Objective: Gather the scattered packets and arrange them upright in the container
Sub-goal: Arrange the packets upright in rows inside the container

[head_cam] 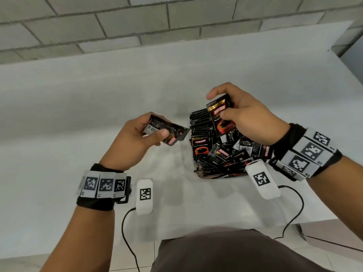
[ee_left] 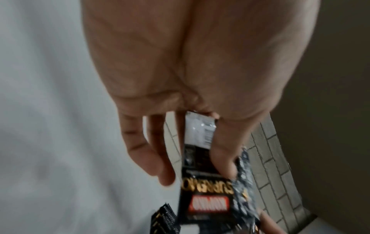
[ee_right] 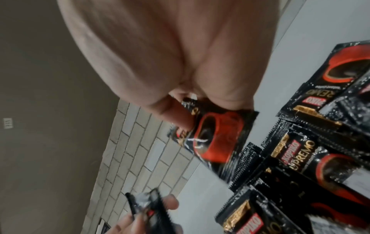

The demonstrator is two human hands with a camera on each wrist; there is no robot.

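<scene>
The right hand pinches a packet long axis upright directly over the container on the tabletop; the left hand pinches its packet flat, beside it, so right looks nearer.

Packets in container on table — wall behind.

Glossy black foil packets, matt smooth white table, rough grey block wall
</scene>
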